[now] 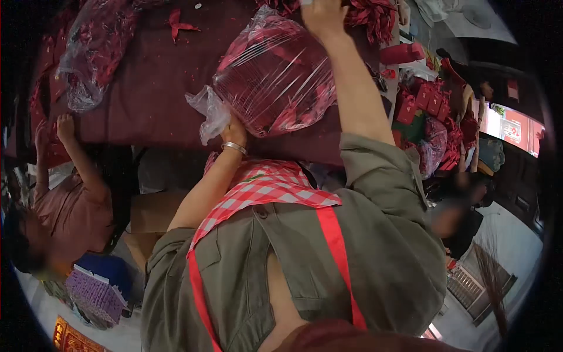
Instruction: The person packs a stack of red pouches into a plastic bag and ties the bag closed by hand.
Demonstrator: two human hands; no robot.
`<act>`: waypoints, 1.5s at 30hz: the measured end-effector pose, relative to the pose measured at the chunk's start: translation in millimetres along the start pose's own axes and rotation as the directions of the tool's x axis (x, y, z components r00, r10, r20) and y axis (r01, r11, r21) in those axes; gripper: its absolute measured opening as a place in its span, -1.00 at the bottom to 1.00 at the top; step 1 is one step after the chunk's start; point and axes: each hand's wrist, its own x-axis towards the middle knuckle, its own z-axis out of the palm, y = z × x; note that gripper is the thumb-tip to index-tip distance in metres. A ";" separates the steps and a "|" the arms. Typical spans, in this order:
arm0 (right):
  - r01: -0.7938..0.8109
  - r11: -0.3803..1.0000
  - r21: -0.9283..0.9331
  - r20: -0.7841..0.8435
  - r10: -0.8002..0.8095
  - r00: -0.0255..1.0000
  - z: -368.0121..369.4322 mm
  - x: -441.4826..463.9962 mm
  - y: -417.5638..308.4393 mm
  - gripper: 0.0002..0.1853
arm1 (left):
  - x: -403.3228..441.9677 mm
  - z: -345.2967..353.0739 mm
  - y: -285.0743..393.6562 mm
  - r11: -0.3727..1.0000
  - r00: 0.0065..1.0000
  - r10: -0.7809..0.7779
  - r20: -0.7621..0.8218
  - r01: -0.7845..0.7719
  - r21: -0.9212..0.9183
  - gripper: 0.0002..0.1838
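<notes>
A clear plastic bag point(275, 76) full of red items lies on the dark red tablecloth in front of me, its film stretched into tight creases. My left hand point(234, 130), with a silver bangle at the wrist, grips the bag at its near left side, beside a loose bunched end of plastic. The bag partly covers those fingers. My right hand point(324, 17) reaches past the bag to the top edge of the view. Its fingers are curled, partly cut off, and a small whitish bit shows at them that I cannot make out.
Another clear bag of red items point(97, 53) lies at the left of the tablecloth point(158, 88). A red ribbon-like piece point(180, 26) is at the back. Red bundles point(375, 17) sit beyond my right hand. People work at both sides. A cardboard box point(153, 214) stands below the table.
</notes>
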 end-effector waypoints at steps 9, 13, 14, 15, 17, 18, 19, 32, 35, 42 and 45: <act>0.033 0.998 0.060 -0.010 -0.032 0.999 -37.5 -4.0 22.8 -0.29 | 3.9 1.4 -19.5 0.999 0.995 0.012 -0.104 -0.016 -0.033 -0.61; -0.332 0.943 -0.013 0.640 0.263 0.722 9.1 -48.4 63.0 -0.34 | 3.1 -3.6 -27.8 0.998 0.996 -0.039 -0.078 0.035 -0.045 -0.62; -0.073 0.997 0.032 0.408 0.053 0.911 15.3 -47.3 70.7 -0.38 | 4.2 1.1 -12.4 0.997 0.996 0.008 -0.087 -0.015 -0.078 -0.62; 0.183 0.983 0.009 0.150 -0.182 0.972 18.1 -51.9 78.1 -0.41 | 1.1 2.0 -2.4 0.996 0.995 0.023 -0.094 -0.032 -0.089 -0.62; 0.052 0.870 0.491 -0.018 -0.049 0.999 7.5 -49.4 101.0 -0.48 | -2.7 4.8 14.9 0.997 0.991 0.052 -0.127 -0.059 -0.051 -0.63; -0.111 0.830 0.547 -0.091 0.191 0.977 -13.8 -55.2 95.3 -0.46 | -3.0 6.4 12.4 0.998 0.986 0.063 -0.153 -0.064 -0.002 -0.63; -0.187 0.732 0.655 -0.120 0.345 0.931 -20.5 -69.9 109.8 -0.41 | -0.7 10.2 5.2 0.984 0.962 0.171 -0.214 -0.177 -0.011 -0.64; -0.253 0.784 0.568 -0.202 0.430 0.880 -20.1 -91.8 122.4 -0.55 | 15.1 -13.8 -35.5 0.985 0.971 0.155 -0.181 -0.166 -0.049 -0.68; 0.225 0.838 0.497 -0.176 -0.156 0.972 -30.5 -52.2 52.8 -0.72 | 23.4 -21.2 -59.5 0.910 0.998 -0.026 -0.061 -0.001 -0.414 -0.71; 0.573 0.725 0.382 0.368 -0.688 0.626 42.3 -62.4 -117.2 -0.62 | 9.0 0.2 -25.7 0.937 0.989 -0.080 -0.125 0.031 -0.347 -0.66; 0.571 0.736 0.364 0.426 -0.677 0.600 51.0 -60.8 -125.8 -0.57 | -13.5 24.7 28.5 0.992 0.964 0.008 -0.266 -0.042 -0.123 -0.60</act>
